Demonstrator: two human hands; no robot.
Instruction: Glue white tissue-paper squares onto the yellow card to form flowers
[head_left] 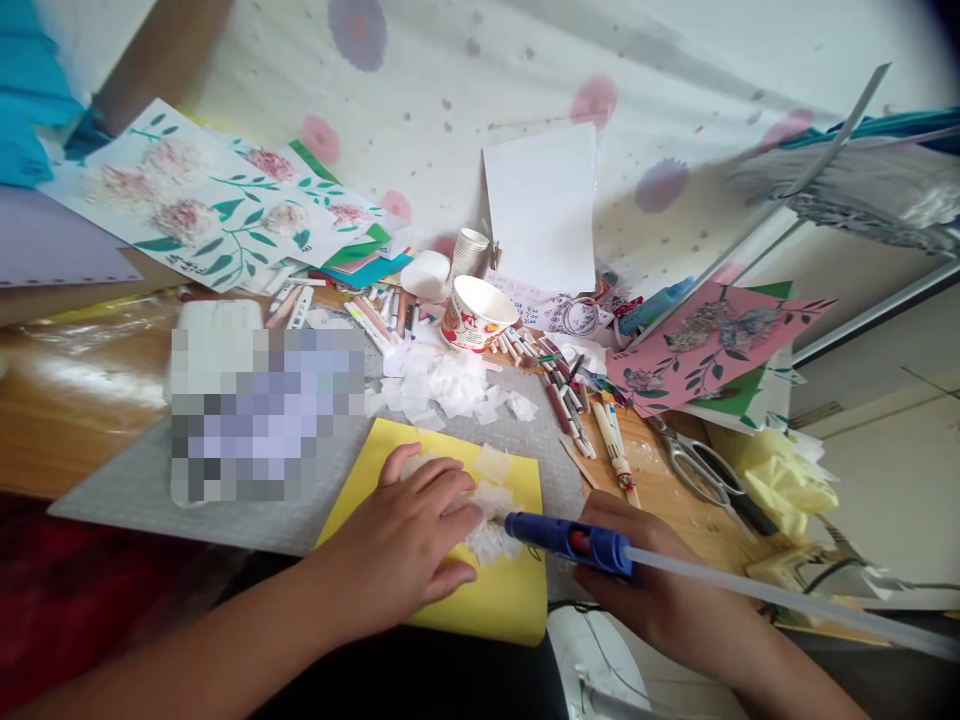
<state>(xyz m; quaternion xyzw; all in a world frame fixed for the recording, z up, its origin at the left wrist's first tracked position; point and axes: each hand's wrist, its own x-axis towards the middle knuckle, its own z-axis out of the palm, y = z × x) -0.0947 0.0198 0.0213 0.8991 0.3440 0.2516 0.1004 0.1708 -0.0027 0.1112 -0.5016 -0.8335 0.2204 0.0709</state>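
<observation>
The left hand lies flat and open, palm down, fingers spread over white tissue pieces on the yellow card, seemingly pinning them so they do not shift. The right hand is closed around a blue glue gun, a clear glue stick trailing from its rear, its nozzle pointing left at the tissue just beside the left fingertips. The card sits at the near edge of the grey cutting mat on the table. Both forearms reach in from the near edge (wrists low). Loose tissue scraps, a paper cup, pens and scissors lie beyond.
</observation>
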